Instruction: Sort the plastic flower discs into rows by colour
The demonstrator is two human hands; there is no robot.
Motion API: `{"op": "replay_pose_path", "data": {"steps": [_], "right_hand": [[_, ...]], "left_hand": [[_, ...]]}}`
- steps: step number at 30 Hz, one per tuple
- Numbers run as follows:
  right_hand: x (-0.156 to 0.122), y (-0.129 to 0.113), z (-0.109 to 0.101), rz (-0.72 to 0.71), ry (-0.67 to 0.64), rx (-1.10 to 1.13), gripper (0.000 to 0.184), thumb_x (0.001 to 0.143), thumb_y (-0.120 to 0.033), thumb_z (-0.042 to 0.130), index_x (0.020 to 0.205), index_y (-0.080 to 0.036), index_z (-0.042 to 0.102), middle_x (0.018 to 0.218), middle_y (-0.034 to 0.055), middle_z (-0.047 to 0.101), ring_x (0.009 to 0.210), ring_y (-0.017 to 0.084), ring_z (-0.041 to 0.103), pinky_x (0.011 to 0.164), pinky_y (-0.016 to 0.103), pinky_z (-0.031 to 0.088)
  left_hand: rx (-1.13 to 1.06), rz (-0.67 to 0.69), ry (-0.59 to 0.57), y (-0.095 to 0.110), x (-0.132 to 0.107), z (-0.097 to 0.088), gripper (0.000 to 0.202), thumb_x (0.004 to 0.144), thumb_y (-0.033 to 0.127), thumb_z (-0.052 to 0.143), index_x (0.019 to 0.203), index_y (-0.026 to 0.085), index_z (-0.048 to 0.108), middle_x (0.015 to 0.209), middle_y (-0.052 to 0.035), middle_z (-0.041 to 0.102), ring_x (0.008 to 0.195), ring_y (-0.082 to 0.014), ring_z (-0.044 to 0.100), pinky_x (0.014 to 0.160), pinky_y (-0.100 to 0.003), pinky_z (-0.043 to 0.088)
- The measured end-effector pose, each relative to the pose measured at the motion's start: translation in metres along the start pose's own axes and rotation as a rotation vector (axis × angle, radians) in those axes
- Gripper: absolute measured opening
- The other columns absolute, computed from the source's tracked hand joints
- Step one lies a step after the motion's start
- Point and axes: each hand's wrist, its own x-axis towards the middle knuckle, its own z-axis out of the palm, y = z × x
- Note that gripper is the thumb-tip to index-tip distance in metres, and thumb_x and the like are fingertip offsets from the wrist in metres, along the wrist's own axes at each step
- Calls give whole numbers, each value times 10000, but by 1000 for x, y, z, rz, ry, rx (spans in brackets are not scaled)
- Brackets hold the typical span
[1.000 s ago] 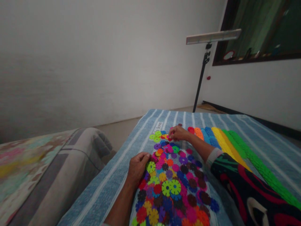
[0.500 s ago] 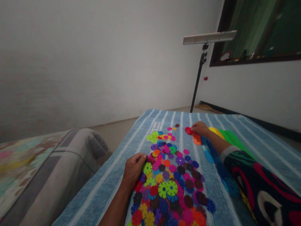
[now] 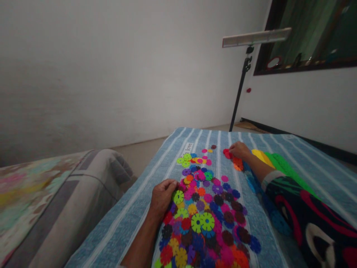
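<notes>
A long heap of notched plastic snowflake discs [image 3: 200, 206] in many colours lies over the striped cloth [image 3: 122, 223]. At its left edge rests my left hand [image 3: 163, 193], fingers curled together beside a lime-green disc [image 3: 178, 197]; anything between the fingertips is hidden. Farther off to the right, my right hand [image 3: 240, 150] pinches at red snowflake discs [image 3: 226, 153], its fingertips over their right side. Orange discs [image 3: 238, 163] lie just below that hand. Beyond my right wrist run overlapping rows of yellow discs [image 3: 262, 158] and green discs [image 3: 284, 167]. Blue discs [image 3: 251, 182] show partly under my right forearm.
Left of the table stands a surface under a grey cover [image 3: 92, 186] with a flowered cloth [image 3: 25, 197]. Past the far edge is a black stand [image 3: 239, 93] carrying a flat bar [image 3: 256, 37]. A white wall [image 3: 111, 74] and a dark-framed window [image 3: 312, 37] are behind.
The whole view has shifted slightly, with the table contents appearing a little to the right. Both hands keep nearly the same places on the cloth, the right one still at the red discs.
</notes>
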Motion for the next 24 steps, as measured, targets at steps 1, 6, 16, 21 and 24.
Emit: {"op": "replay_pose_path", "data": {"steps": [1, 6, 16, 21, 24], "right_hand": [[0, -1, -2, -1, 7, -12, 132, 723, -202, 700, 798, -152, 797, 709, 65, 730, 716, 170, 666, 602, 209, 423], [0, -15, -5, -31, 10, -77, 230, 782, -169, 625, 924, -167, 805, 921, 85, 768, 867, 195, 688, 650, 207, 439], [-30, -103, 31, -406, -197, -149, 243, 858, -256, 590, 975, -210, 798, 878, 27, 775, 819, 158, 704, 696, 187, 476], [-46, -141, 51, -582, -230, -282, 300, 884, -242, 559, 1099, -220, 766, 1091, 114, 754, 1037, 266, 686, 841, 310, 502], [-49, -152, 58, -630, -246, -387, 302, 869, -152, 526, 1047, -133, 769, 1072, 196, 742, 1020, 316, 691, 842, 364, 509]], "left_hand": [[-1, -3, 4, -2, 0, 0, 298, 692, 444, 631, 699, 168, 744, 708, -33, 726, 692, -184, 622, 673, -276, 479], [-18, 2, 13, -12, 2, 2, 317, 694, 462, 637, 703, 160, 734, 716, -39, 723, 685, -180, 626, 639, -268, 482], [-25, 6, 6, -15, 2, 4, 316, 720, 454, 613, 712, 159, 726, 711, -38, 717, 671, -169, 610, 633, -263, 481], [-16, 1, 1, -14, 1, 4, 305, 730, 445, 607, 716, 163, 725, 712, -33, 718, 673, -168, 611, 635, -261, 478], [-8, 3, 0, -15, 1, 3, 304, 731, 441, 606, 718, 162, 727, 714, -35, 717, 689, -173, 616, 644, -264, 480]]}}
